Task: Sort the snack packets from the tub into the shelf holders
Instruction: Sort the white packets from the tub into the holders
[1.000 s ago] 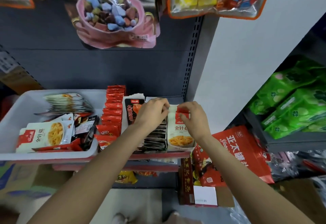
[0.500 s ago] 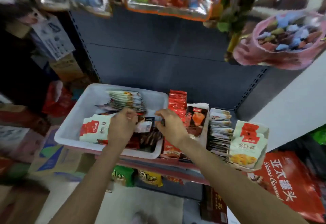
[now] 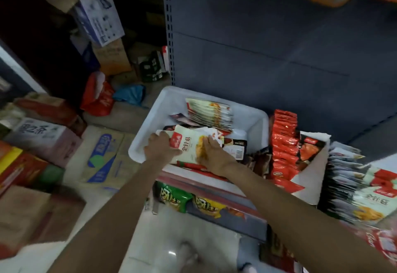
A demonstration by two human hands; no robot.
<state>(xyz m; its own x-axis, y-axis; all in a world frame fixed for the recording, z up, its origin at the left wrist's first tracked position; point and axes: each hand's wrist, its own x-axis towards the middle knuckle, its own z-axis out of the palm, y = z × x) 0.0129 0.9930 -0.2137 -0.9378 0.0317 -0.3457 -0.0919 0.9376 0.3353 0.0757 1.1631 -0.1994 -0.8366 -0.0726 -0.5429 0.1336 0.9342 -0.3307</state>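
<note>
The white tub point(image 3: 150, 122) stands on the shelf and holds loose snack packets. A fanned stack of white packets point(image 3: 209, 113) leans at its back. Both my hands are inside the tub's front part. My left hand point(image 3: 160, 148) grips the left edge of a white packet with a red label point(image 3: 189, 143). My right hand point(image 3: 211, 154) holds the same packet's right side, fingers curled over it. To the right stand the shelf holders: a row of red packets point(image 3: 283, 143), a white holder with dark packets point(image 3: 309, 150), and a row fronted by a white packet point(image 3: 369, 197).
Cardboard boxes point(image 3: 105, 156) and cartons are stacked on the floor at left. A red bag point(image 3: 97, 98) and blue cloth lie behind them. Green and yellow snack bags point(image 3: 189, 199) sit on the lower shelf. The grey back panel point(image 3: 257, 47) rises behind the tub.
Both hands left the right-hand holder, went left into the tub, and now grip a white packet there. The view has swung left and down.
</note>
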